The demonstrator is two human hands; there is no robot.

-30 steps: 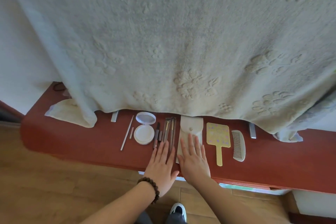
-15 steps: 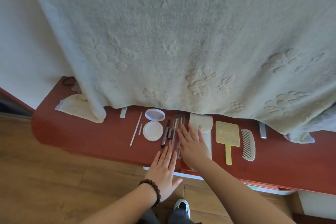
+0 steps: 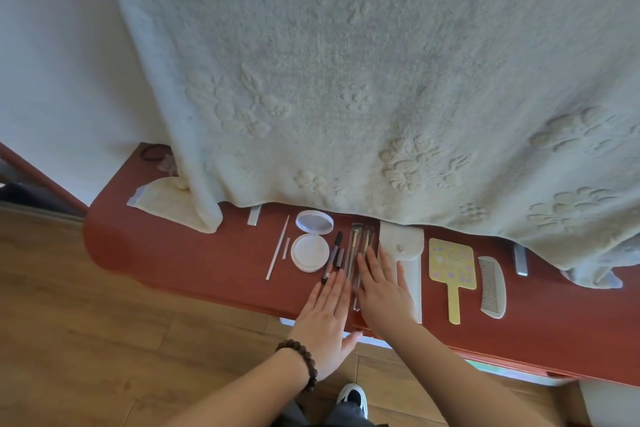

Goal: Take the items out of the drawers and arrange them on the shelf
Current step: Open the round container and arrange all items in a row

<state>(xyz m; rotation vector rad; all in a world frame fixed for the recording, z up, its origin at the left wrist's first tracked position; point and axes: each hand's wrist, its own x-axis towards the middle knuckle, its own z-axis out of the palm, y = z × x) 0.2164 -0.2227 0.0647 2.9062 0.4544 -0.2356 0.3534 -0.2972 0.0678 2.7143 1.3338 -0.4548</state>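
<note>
The task looks nearly done: an open compact (image 3: 310, 242), pencils (image 3: 333, 256), brushes (image 3: 357, 253), pouch (image 3: 401, 246), hand mirror (image 3: 451, 263) and comb (image 3: 491, 286) lie in a row along the red shelf (image 3: 194, 253), while the left hand (image 3: 327, 319) and right hand (image 3: 382, 291), both flat with straight fingers, square up the brushes near the front edge

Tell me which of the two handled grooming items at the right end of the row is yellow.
The hand mirror, lying flat just right of the white pouch. The comb beyond it is grey-white and toothed.
</note>
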